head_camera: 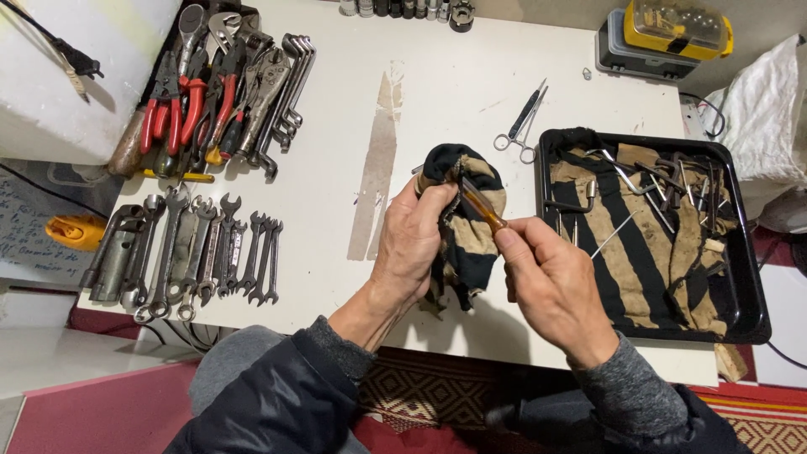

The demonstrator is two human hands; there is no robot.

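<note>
While the left hand (414, 244) clutches a striped rag (465, 220) around its far end, the right hand (551, 282) pinches the amber-handled screwdriver (482, 204) above the table (437, 92).

**Cloth, amber plastic and worn steel**

I see my left hand (414, 244) bunching a soft, stained striped cloth (466, 227) around a screwdriver (481, 204) whose amber handle looks like glossy translucent plastic, pinched by my right hand (546, 282). The white table (437, 109) is matt and scuffed. The open-end wrenches (210, 252) are dull grey metal; the pliers (181, 105) have shiny red plastic grips. The black tray (752, 303) looks like smooth, glossy plastic.
</note>
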